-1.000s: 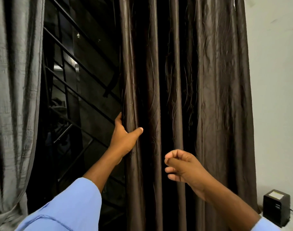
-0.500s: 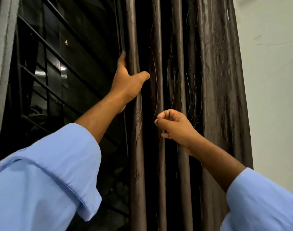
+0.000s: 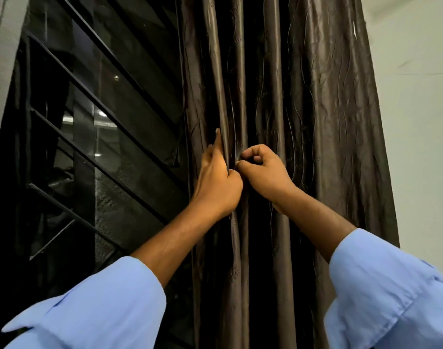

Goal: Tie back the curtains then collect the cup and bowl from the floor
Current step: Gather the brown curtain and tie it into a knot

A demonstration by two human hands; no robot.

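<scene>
Gathering folds, we pinch the dark brown glossy curtain [image 3: 316,122] near its window-side edge: left hand [image 3: 216,183] grasping one pleat, right hand [image 3: 262,172] pinching the neighbouring one. We judge tying comes next, needing a tie-back we cannot see. Cup, bowl and floor lie outside the view.

No floor or surface in our view.
We see only a brown curtain [image 3: 316,122] hanging against the pale wall [image 3: 417,122] beside a barred window [image 3: 102,122].
</scene>
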